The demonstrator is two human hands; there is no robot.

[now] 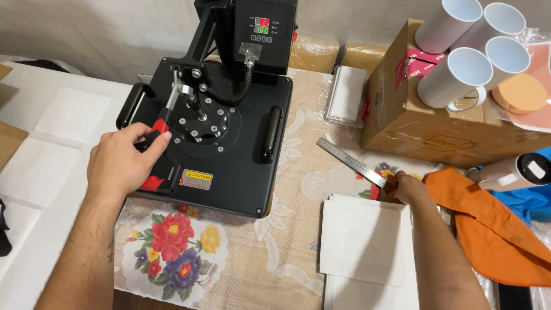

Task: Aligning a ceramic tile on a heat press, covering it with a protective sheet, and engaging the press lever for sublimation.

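1. Press (221,123), a black heat press, sat at the back of the table, on a beige cloth (287,229) with printed flowers; its top plate lay flat and its control box showed lit digits.
2. Head view: the left hand (123,163) was closed round the press's red-and-black handle (158,140), which lay low toward the front edge.
3. Right hand (408,188) rested well apart from the press, its fingers curled onto the near end of a steel ruler (351,162), just above a stack of white sheets (364,244).
4. An orange cloth (488,229) lay beside that hand; white mugs (470,46) sat on a cardboard box (413,120) behind.
5. Judged from the grip, the step in hand was working the handle; a next move would call for a firm, steady pull, the base kept from sliding.
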